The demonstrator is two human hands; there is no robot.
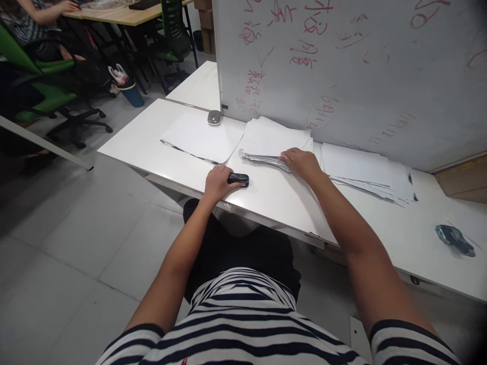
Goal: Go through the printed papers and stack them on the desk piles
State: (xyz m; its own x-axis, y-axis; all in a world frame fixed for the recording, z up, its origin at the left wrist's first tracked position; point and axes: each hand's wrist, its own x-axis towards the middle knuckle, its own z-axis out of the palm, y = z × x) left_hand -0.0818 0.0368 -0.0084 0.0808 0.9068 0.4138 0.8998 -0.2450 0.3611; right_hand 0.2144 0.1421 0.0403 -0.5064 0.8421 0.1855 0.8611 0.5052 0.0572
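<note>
My left hand (217, 183) is closed around a small black stapler (239, 179) that lies on the white table (277, 203) near its front edge. My right hand (300, 162) rests on the near edge of a stack of white papers (274, 139), its fingers curled at the stack's corner. A single sheet (201, 137) lies flat to the left of the stapler. Another spread pile of papers (365, 170) lies to the right of my right hand.
A whiteboard (342, 66) with red writing stands upright along the table's back edge. A small silver object (214, 117) sits by its foot. A dark object (454, 239) lies at the far right. A person sits on green chairs (41, 86) at another desk, upper left.
</note>
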